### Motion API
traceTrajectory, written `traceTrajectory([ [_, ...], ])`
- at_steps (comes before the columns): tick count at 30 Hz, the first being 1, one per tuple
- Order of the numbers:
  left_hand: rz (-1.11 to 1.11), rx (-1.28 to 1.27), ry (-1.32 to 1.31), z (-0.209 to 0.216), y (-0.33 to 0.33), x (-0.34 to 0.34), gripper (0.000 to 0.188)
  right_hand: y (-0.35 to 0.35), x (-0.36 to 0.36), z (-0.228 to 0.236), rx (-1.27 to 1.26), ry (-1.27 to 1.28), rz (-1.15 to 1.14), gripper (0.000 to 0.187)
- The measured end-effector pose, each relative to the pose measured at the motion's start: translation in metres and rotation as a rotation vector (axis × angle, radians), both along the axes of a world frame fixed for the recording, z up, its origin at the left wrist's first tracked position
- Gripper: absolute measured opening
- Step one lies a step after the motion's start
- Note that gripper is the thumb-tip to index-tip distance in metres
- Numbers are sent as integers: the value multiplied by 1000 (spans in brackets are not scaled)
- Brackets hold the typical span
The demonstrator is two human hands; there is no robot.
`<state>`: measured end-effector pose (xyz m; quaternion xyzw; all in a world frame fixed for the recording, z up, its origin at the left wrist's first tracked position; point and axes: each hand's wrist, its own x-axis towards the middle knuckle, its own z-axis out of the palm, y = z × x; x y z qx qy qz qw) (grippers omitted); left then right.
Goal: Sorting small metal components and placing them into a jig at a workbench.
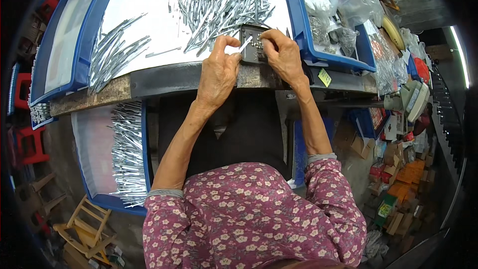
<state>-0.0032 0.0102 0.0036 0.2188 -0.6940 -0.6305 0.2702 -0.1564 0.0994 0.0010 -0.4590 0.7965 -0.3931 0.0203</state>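
My left hand (pixel 218 72) is closed in a pinch on a thin metal strip (pixel 245 45), whose shiny end points up and right. Just right of it, my right hand (pixel 283 56) has its thumb and fingers pressed together; what they hold is too small to make out. Between both hands a small dark tray (pixel 255 56) sits at the table's front edge, with tiny shiny metal parts (pixel 257 44) in it. Beyond my hands lies a large heap of thin metal strips (pixel 221 5) on the white tabletop. A smaller pile of strips (pixel 117 52) lies to the left.
A blue bin (pixel 82 35) stands at the table's left. At the right, a blue tray (pixel 333 57) holds bagged small parts. Below the table's left side is another blue bin (pixel 99 201) with stacked strips. A wooden chair (pixel 89 224) and cardboard boxes (pixel 362 145) are on the floor.
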Motion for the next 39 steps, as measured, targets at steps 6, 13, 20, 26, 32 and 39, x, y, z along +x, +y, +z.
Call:
traceTrajectory([
  [6, 3, -57, 9, -5, 0, 2, 11, -7, -4, -13, 15, 321, 134, 8],
  [13, 24, -43, 37, -8, -1, 0, 10, -15, -6, -6, 85, 432, 195, 8],
  [20, 28, 43, 47, -8, -2, 1, 10, -21, -17, -3, 191, 462, 323, 5],
  [26, 52, 171, 106, -11, -5, 3, 10, -19, -13, -8, 216, 463, 268, 10],
  [32, 68, 263, 139, -11, -5, 1, 9, -17, -5, -7, 194, 540, 206, 12],
  [39, 88, 341, 201, -12, -4, -2, 9, -15, 7, 4, 12, 211, 49, 5],
])
